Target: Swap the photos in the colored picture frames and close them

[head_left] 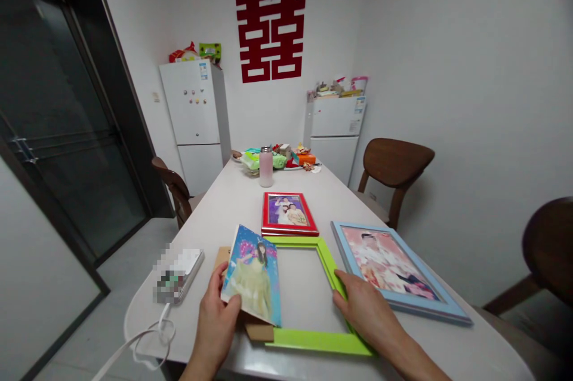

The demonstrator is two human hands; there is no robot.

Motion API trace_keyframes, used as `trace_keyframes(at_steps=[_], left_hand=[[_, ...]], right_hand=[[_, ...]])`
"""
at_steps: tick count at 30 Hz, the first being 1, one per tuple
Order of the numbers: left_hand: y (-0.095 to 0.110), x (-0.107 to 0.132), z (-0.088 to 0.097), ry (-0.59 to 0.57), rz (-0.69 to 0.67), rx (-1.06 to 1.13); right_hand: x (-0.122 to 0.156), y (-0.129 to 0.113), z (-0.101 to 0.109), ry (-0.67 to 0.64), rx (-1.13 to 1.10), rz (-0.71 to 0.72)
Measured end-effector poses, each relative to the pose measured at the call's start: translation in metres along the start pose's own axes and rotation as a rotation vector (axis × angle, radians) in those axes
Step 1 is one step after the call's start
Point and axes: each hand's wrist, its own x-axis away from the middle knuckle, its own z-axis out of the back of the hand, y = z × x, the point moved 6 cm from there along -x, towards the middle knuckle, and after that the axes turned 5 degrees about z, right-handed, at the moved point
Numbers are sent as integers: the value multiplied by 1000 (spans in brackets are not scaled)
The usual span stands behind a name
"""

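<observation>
My left hand [215, 312] is closed on a photo print [253, 276], its thumb on the front and fingers behind. The print shows a figure in a pale yellow dress against blue, and it is tilted up over the left side of a lime-green picture frame [313, 341]. Beneath the print, a brown cardboard piece [260, 331] sticks out. My right hand [364, 306] grips the right side of the green frame, which lies flat with the tabletop showing through its opening. Just right of that hand lies a light blue framed picture [441, 307].
Beyond the green frame lies a red framed picture [290, 230]. A pink bottle [265, 167] and piled packets [286, 157] stand farther back. At left, a white box-like item [190, 267], partly pixelated, has a white cable [129, 342]. Wooden chairs [396, 163] flank the table [210, 220].
</observation>
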Motion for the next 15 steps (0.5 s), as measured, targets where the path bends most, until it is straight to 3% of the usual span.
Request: trace_keyframes(at_steps=[3, 6, 12, 15], left_hand=[[-23, -5, 4, -68, 55, -15], [-33, -4, 5, -122, 64, -165], [-24, 0, 4, -141, -28, -556], [-22, -1, 6, -105, -104, -682]], right_hand=[[1, -3, 2, -34, 84, -4], [2, -7, 4, -67, 143, -8], [5, -18, 13, -10, 191, 15], [2, -31, 15, 73, 24, 79]])
